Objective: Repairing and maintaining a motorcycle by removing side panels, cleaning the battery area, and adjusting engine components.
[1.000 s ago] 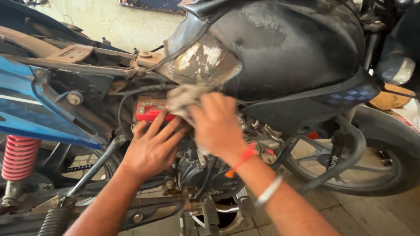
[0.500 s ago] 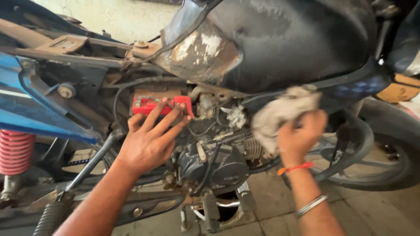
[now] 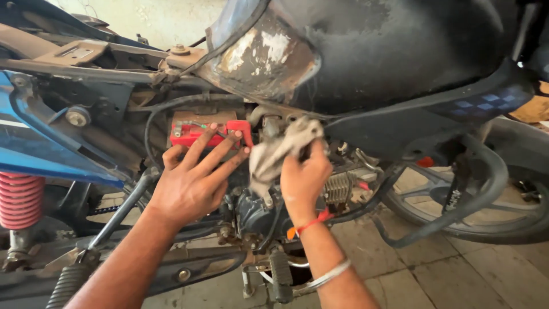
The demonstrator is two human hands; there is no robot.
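Two bare hands work at the stripped side of a motorcycle, seen from the single head view. Taking the engine (image 3: 269, 212) as landmark: the right hand (image 3: 303, 180) sits just above and in front of it, fingers curled tight around a crumpled grey rag (image 3: 277, 151), pressing the cloth against the grimy parts beneath the fuel tank (image 3: 372, 51). The left hand (image 3: 191, 183) lies up and to the rear of the engine, fingers spread flat and gripping nothing, their tips resting on the red-topped battery (image 3: 206, 133). Above the engine the tank's rear lip shows bare, rusted patches; behind it the blue side panel (image 3: 34, 143) and red coil spring (image 3: 20, 200) stand well apart from both hands. The kick lever (image 3: 114, 212) slants down behind the left wrist, and the front wheel (image 3: 486, 212) sits ahead of the engine.

As a judgement, the wiping is partway: the engine casing and cooling fins look dark and oily, the rag is already soiled, and plenty of dirty surface around the engine remains to be cleaned.
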